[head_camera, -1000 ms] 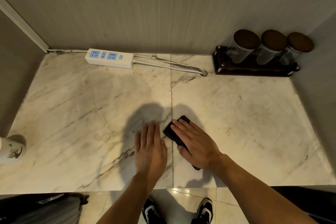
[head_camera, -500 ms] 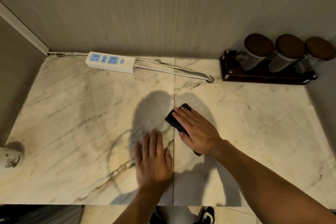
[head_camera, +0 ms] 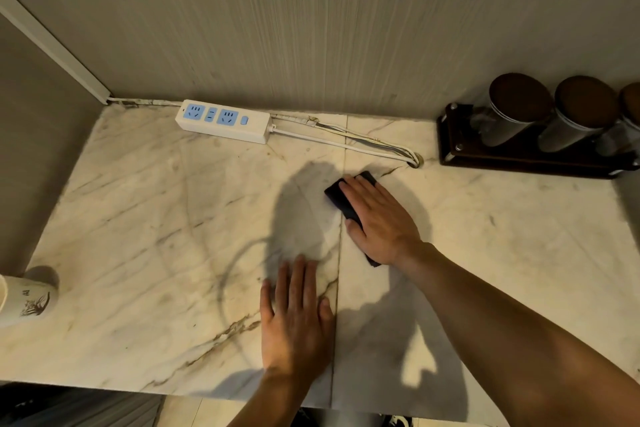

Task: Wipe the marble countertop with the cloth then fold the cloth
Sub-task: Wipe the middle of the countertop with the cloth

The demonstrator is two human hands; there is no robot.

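Cloth (head_camera: 341, 198) pinned under flat right hand (head_camera: 379, 218), left hand (head_camera: 294, 317) flat, empty, on marble countertop (head_camera: 138, 218).

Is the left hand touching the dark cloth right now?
No. The left hand lies flat on bare marble countertop, apart from the cloth, which sits under the right hand.

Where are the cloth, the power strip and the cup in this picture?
cloth (head_camera: 335, 196), head view, on the dark corner showing beyond the fingertips.
power strip (head_camera: 224, 121), head view, on the middle of its white top face.
cup (head_camera: 26, 302), head view, on its printed side.
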